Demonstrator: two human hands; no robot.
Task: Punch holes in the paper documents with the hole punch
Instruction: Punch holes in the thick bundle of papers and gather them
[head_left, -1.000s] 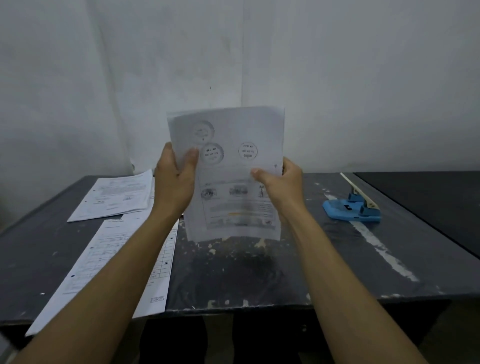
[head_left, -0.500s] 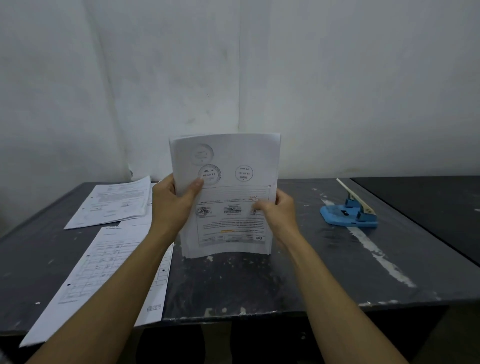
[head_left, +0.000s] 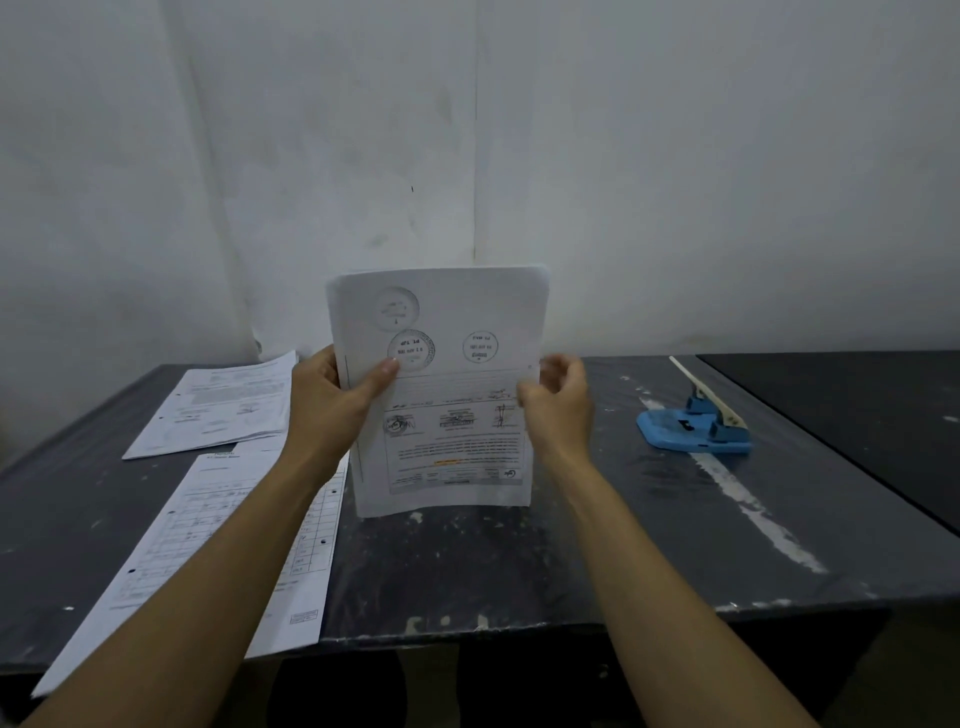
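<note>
A stack of stamped paper documents (head_left: 441, 415) stands upright, printed side toward me and upside down, with its bottom edge on the dark table (head_left: 649, 545). My left hand (head_left: 327, 405) grips the stack's left edge, thumb across the front. At the right edge my right hand (head_left: 558, 405), slightly blurred, pinches the stack with curled fingers. The blue hole punch (head_left: 693, 428) with its cream lever raised sits on the table to the right, well apart from both hands.
Another pile of papers (head_left: 218, 410) lies at the back left. A long printed sheet (head_left: 208, 545) with punched holes lies front left, overhanging the table edge. A second dark tabletop (head_left: 857, 415) adjoins on the right. A white wall stands close behind.
The stack has come down from mid-air until its bottom edge rests on the table. Both hands came down with it, and the right hand has shifted at the right edge.
</note>
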